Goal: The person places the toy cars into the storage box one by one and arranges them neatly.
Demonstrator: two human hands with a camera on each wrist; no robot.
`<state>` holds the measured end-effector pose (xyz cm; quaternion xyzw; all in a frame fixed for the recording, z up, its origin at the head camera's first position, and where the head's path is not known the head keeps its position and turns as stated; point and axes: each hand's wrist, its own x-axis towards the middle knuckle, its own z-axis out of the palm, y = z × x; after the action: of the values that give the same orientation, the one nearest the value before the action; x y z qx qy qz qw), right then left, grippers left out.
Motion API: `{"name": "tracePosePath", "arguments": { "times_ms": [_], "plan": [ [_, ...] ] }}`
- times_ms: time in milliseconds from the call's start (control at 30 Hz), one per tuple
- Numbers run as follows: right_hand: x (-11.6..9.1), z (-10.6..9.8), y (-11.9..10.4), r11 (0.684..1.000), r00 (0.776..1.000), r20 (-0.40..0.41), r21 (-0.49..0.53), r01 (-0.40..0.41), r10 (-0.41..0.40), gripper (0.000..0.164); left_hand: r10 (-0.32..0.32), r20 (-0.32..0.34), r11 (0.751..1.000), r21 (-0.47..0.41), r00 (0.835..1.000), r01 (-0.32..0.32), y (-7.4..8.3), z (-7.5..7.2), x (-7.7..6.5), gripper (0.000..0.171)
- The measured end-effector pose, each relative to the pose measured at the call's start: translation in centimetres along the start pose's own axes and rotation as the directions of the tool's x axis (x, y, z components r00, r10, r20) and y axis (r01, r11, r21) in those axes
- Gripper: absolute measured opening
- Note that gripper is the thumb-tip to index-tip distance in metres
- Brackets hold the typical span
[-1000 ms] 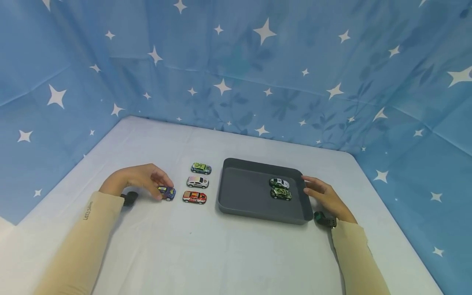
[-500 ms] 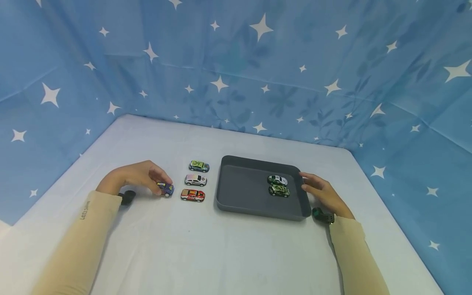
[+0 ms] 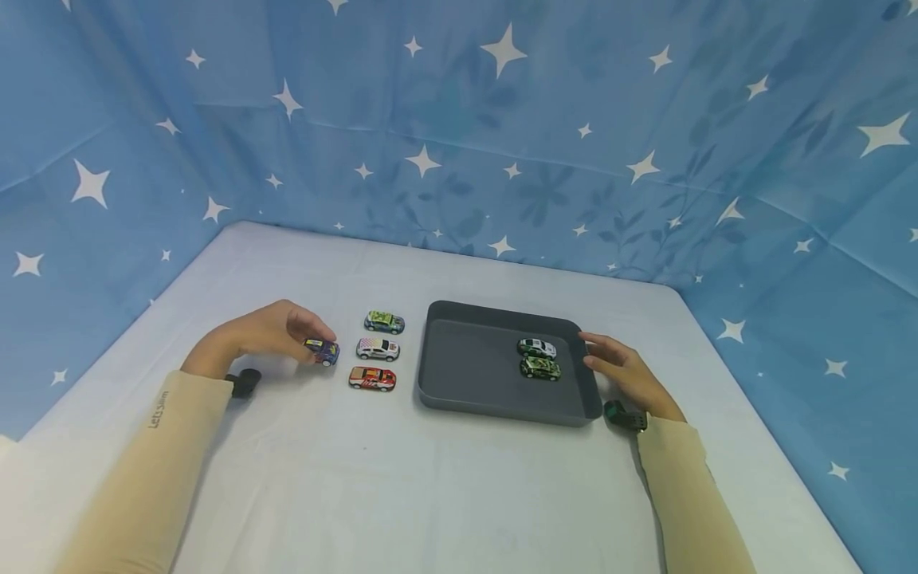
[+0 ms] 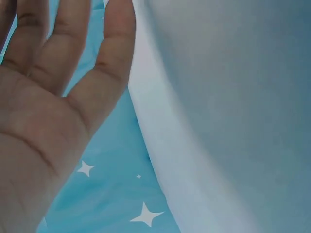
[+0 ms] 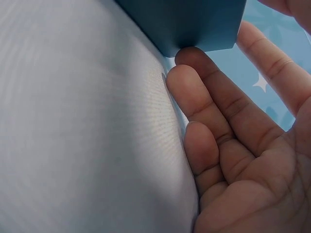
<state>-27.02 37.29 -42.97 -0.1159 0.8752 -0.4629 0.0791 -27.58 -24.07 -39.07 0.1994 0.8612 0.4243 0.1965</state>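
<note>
In the head view my left hand pinches a dark blue toy car between thumb and fingers. Just right of it, a column of three toy cars rests on the white cloth: a yellow-green and blue one, a white one and a red one. My right hand is at the right wall of a dark grey tray, with relaxed fingers at its rim. The right wrist view has fingertips right by the tray's corner. The left wrist view leaves the car out of frame.
Inside the tray, toward its right side, lie a white and green toy car and a camouflage-green toy car. A white cloth covers the table. Blue star-patterned curtains stand behind and at both sides.
My left hand and the blue car have shifted up in the head view, from between the red and white cars' level to the white car's level. The right hand stays at the tray.
</note>
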Motion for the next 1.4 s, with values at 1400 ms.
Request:
{"name": "tracePosePath", "arguments": {
  "times_ms": [1400],
  "plan": [
    [-0.1,0.2,-0.5,0.999,1.0,-0.004,-0.032,-0.005,0.005,0.061,0.183,-0.269,0.978,0.149,0.945,-0.147,3.9,2.9,1.9,0.032]
  ]
}}
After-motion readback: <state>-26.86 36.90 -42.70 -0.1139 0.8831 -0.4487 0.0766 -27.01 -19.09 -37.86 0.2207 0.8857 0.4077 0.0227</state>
